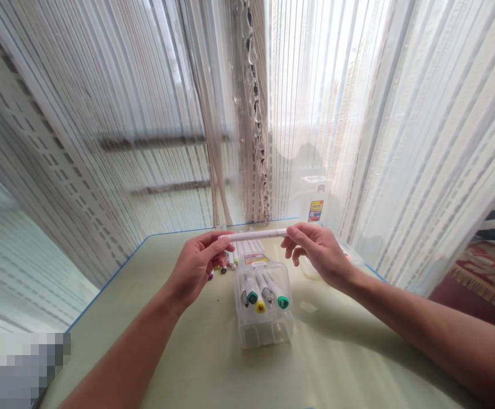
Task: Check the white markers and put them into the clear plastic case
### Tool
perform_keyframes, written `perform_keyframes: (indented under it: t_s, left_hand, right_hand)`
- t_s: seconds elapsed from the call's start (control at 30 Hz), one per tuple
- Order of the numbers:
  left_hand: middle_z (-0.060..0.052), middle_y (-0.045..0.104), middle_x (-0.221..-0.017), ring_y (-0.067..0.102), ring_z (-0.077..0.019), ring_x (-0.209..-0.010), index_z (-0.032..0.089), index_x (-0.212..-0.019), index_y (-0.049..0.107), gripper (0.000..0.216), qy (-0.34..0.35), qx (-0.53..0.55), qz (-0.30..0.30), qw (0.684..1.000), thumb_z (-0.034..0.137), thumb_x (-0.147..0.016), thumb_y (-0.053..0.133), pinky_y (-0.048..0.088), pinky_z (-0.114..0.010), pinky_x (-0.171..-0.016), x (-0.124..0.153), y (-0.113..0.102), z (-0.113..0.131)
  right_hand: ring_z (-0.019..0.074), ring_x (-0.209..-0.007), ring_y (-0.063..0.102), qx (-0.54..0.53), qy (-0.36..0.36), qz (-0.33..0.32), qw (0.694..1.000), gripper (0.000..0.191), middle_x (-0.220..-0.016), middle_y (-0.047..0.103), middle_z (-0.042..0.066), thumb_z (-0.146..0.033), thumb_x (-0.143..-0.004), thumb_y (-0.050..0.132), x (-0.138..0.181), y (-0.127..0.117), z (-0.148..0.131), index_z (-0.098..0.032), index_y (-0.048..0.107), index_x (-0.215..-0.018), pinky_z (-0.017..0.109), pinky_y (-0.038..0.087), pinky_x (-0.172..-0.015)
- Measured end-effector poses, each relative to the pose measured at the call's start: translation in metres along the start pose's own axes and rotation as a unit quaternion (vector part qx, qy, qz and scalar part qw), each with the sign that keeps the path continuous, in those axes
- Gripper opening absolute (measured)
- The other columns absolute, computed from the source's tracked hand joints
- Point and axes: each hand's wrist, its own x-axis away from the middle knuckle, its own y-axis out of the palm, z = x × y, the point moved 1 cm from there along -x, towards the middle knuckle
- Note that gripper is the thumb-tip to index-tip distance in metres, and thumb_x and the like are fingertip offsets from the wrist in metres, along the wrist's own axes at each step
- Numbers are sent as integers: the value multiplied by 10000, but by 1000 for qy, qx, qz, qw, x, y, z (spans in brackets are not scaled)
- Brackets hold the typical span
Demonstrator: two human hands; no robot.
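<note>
A white marker (258, 234) is held level between my two hands, above the table. My left hand (196, 264) pinches its left end between thumb and fingers. At the other end, my right hand (317, 250) grips the tip with thumb and forefinger, its other fingers curled below. Just under the marker stands a clear plastic box (264, 335) with several markers in it, their ends green, yellow and grey. Behind, several more white markers (247, 248) lie side by side, partly hidden by my left hand and the held marker.
The pale green table (179, 363) has a blue edge. A clear plastic case (315, 196) with a yellow and red label stands behind my right hand. String curtains (153, 91) and a bead strand (256, 108) hang at the far edge. Patterned cloth (492, 267) lies at the right.
</note>
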Motion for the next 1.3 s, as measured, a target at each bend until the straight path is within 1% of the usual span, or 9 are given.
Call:
perform_keyframes:
  t_s: [0.1, 0.23, 0.4, 0.53, 0.63, 0.73, 1.03, 1.3]
  left_hand:
    - [-21, 666, -714, 518, -76, -533, 137, -928, 753, 245, 10, -27, 2, 1000, 310, -760, 799, 407, -204, -526, 0, 0, -1]
    - [14, 609, -600, 490, -81, -517, 142, -880, 714, 261, 22, -93, 11, 995, 319, -722, 824, 360, -190, -494, 4, 5, -2]
    - [18, 617, -571, 460, -71, -499, 140, -823, 688, 289, 10, -141, 1, 990, 345, -691, 843, 313, -175, -461, 7, 12, -1]
    - [-21, 674, -624, 477, -68, -497, 123, -817, 690, 291, -10, -97, 3, 995, 389, -748, 786, 343, -180, -479, 4, 9, -3]
    - [-52, 709, -668, 512, -79, -503, 106, -898, 705, 341, -25, -57, 8, 998, 426, -785, 738, 386, -195, -512, 2, 6, -5]
    - [-64, 722, -671, 526, -85, -500, 96, -971, 707, 389, -25, -49, 12, 998, 445, -801, 723, 398, -200, -523, 1, 5, -7]
    - [-66, 715, -640, 523, -83, -483, 89, -936, 707, 435, -18, -48, 16, 999, 490, -773, 749, 386, -193, -498, -3, 4, -9]
    - [-56, 705, -641, 519, -80, -483, 91, -950, 709, 408, -11, -49, 13, 999, 461, -783, 744, 388, -186, -488, -2, 3, -10]
  right_hand:
    - [133, -529, 629, 4, 4, -4, 1000, 386, -699, 695, 55, -526, -812, 764, 0, 0, 1, -149, 691, -784, 230, 486, -415]
    - [117, -483, 602, 24, 6, -20, 1000, 366, -637, 664, 21, -484, -766, 820, 2, 2, 3, -146, 693, -824, 224, 483, -403]
    - [102, -447, 586, 9, 34, -27, 999, 379, -606, 662, 12, -469, -712, 863, 2, 2, 6, -135, 715, -812, 208, 477, -392]
    - [118, -475, 636, -56, 83, -33, 994, 363, -660, 717, 52, -482, -773, 814, 1, 1, 6, -131, 733, -820, 199, 492, -405]
    - [138, -486, 664, -95, 117, -26, 988, 374, -685, 743, 76, -495, -785, 798, 1, 0, 5, -134, 748, -872, 201, 497, -401]
    - [157, -472, 671, -109, 135, -14, 985, 404, -678, 753, 96, -517, -775, 797, 1, 0, 4, -130, 751, -884, 212, 496, -385]
    - [154, -472, 677, -112, 115, -15, 987, 433, -665, 755, 97, -542, -771, 801, -1, 1, 4, -121, 754, -863, 206, 500, -396]
    - [147, -488, 679, -109, 102, -23, 988, 404, -692, 757, 91, -525, -807, 778, -1, -1, 7, -127, 751, -873, 205, 500, -410]
